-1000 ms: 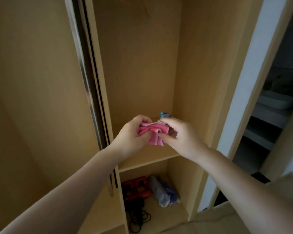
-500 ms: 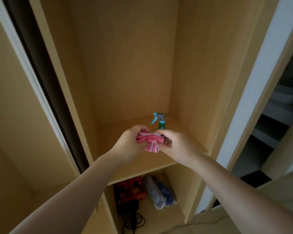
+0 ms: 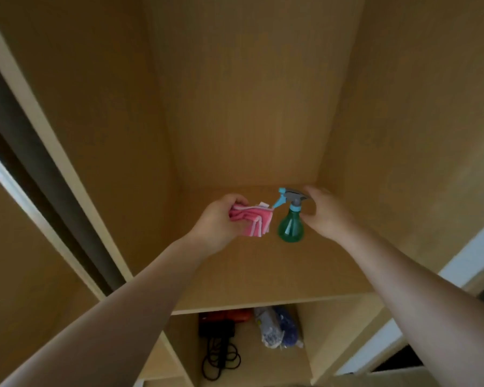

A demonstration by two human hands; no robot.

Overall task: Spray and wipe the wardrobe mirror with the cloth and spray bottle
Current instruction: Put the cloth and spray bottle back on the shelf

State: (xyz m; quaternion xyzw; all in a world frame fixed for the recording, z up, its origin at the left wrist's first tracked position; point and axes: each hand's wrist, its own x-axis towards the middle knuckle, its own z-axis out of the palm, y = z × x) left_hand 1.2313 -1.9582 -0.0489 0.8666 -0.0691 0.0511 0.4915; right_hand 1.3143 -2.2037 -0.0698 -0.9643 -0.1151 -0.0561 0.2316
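Gripping folded pink cloth [image 3: 253, 221], left hand [image 3: 218, 224]; right hand [image 3: 326, 215] uncurled beside spray bottle [image 3: 290, 223] (contact unclear).

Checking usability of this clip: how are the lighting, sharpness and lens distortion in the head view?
Head view: dim, warm light inside the tan wooden wardrobe; slightly soft overall; wide-angle bowing splays its side panels. The folded pink cloth in the left hand and the green plastic spray bottle by the right hand remain readable; clutter under the shelf is dark.
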